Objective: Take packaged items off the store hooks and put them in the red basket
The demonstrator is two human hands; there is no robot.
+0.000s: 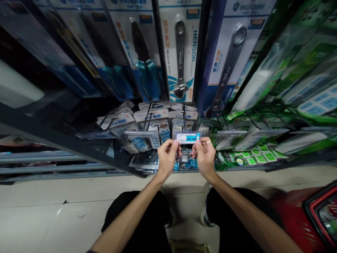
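Observation:
A small white and blue price tag (187,138) reading 35.00 spans the gap between my two hands, face toward me. My left hand (167,156) pinches its left end between thumb and fingers. At the right end, my right hand (204,156), with a ring on one finger, grips it the same way. The tag is level with the front ends of the display hooks. Right behind it hang white and blue blister packs (183,119) marked AIGE. Whether the tag touches a hook end cannot be made out.
Above hang a packaged adjustable wrench (180,59), another packaged wrench (229,70) and packaged pliers (144,59). Clear label holders (142,134) jut out on hooks at left and right. Green packs (258,154) lie on the bottom shelf. A red basket (295,214) stands on the floor at right.

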